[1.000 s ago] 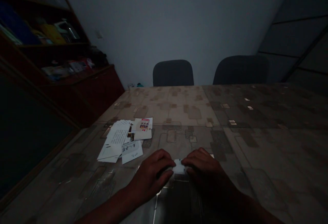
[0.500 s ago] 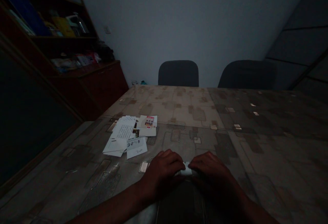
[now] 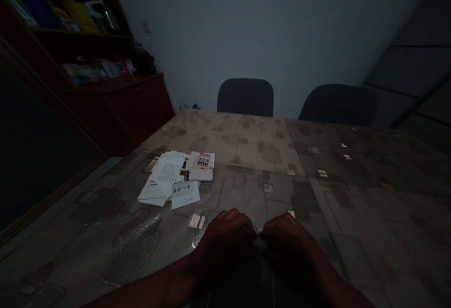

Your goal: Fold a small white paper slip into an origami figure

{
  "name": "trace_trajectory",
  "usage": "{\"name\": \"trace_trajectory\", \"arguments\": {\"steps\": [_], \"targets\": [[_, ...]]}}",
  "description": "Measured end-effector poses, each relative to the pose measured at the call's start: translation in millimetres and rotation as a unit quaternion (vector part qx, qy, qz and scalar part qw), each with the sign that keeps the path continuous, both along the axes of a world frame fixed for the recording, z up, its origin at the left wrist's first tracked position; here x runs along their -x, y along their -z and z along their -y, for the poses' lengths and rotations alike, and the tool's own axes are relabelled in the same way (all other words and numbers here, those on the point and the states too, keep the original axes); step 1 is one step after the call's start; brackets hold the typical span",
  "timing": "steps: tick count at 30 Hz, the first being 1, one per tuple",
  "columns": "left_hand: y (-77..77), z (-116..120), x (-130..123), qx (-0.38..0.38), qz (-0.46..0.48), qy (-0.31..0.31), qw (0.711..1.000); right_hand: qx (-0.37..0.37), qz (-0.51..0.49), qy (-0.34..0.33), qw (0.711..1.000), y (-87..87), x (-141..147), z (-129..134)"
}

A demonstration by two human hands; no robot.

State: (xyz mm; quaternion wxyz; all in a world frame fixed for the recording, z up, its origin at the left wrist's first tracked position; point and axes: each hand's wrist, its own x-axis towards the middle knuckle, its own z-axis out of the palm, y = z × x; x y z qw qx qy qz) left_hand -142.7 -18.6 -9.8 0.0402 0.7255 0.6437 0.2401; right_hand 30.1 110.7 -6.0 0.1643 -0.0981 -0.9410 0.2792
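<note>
Close together near the table's front edge, my left hand [image 3: 230, 235] and my right hand [image 3: 289, 240] pinch a small white piece of paper [image 3: 260, 240] between them. Only a little of it shows in the narrow gap between the fingertips; the rest is hidden by my hands and the dark. Both hands are closed, with fingers curled. Beyond my left hand, to the left, lies a loose pile of white printed papers and cards [image 3: 165, 176]. One card [image 3: 202, 160] in it carries a red strip and a coloured picture.
A patterned cloth covers the table [image 3: 243, 134]. Two dark chairs [image 3: 245, 97] stand along its far side by the wall. At the left is a dark red cabinet [image 3: 137, 110] with loaded shelves. The room is dim.
My hands have come closer together, and less of the white paper shows between them. The view has tilted slightly, shifting the table and pile a little upward.
</note>
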Motion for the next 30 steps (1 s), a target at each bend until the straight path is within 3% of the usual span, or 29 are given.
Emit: {"name": "trace_trajectory", "arguments": {"steps": [6,12,16,21,30], "targets": [[-0.6,-3,-5,-0.02,-0.084,-0.01,0.996,-0.043,0.042,0.041,0.997,3.5,0,9],[2.2,4,1,-0.022,-0.043,0.001,0.999,0.019,0.002,0.02,1.0,-5.4,-5,1],[2.0,4,5,-0.016,-0.033,0.01,0.999,0.009,0.002,0.016,1.0,-12.3,-7,1],[0.1,1,2,-0.022,-0.057,0.004,0.998,0.008,0.002,0.05,0.999,-4.5,-5,11],[-0.4,-1,2,-0.031,-0.078,0.012,0.996,-0.063,0.027,0.08,0.994,3.4,1,18]]}}
